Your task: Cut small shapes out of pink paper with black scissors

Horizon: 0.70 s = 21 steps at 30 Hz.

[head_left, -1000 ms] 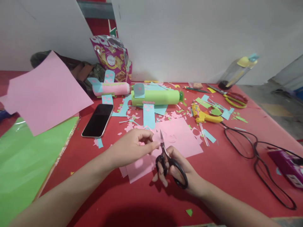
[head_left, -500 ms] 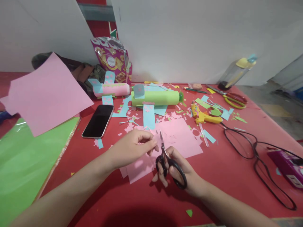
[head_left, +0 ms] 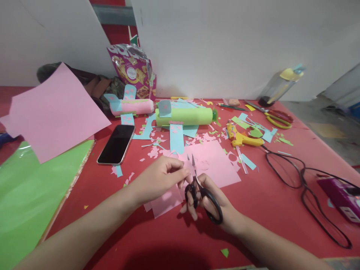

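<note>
Pink paper scrap (head_left: 189, 170), small and thin, over the near middle of the red table (head_left: 261, 210), pinched between thumb and fingertips of the left hand (head_left: 159, 178). Right hand (head_left: 216, 200) has fingers hooked through the glossy loops of the black-handled scissors (head_left: 201, 193), slim blades slightly parted at the scrap.

Black-handled scissors (head_left: 197, 182), lower centre of frame, held off table, tips pointing up, blades slightly apart, small pink scrap (head_left: 190, 167) btwn blades, just above them, outline hard to make out
</note>
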Each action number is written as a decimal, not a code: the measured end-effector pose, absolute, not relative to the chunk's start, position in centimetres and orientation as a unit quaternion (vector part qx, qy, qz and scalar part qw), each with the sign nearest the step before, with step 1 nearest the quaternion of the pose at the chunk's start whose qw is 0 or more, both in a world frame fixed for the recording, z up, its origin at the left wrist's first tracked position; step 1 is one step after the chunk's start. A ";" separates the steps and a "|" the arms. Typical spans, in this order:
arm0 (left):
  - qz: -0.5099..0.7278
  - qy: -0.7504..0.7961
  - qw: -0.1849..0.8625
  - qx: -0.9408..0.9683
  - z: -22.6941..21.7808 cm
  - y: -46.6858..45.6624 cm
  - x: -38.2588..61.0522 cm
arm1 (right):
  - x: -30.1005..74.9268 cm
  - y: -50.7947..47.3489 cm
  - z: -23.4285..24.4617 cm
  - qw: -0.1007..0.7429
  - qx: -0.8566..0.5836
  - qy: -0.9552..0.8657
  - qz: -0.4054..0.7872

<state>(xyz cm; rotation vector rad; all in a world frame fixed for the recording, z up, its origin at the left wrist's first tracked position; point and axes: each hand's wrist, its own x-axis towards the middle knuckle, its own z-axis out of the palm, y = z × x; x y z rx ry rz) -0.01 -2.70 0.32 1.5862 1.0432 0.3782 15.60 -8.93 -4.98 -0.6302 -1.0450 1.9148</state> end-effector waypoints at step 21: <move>0.195 0.437 0.591 0.649 -0.3 -3.4 0.8 | 15.4 -9.1 -4.3 0.418 -0.286 -0.458 0.731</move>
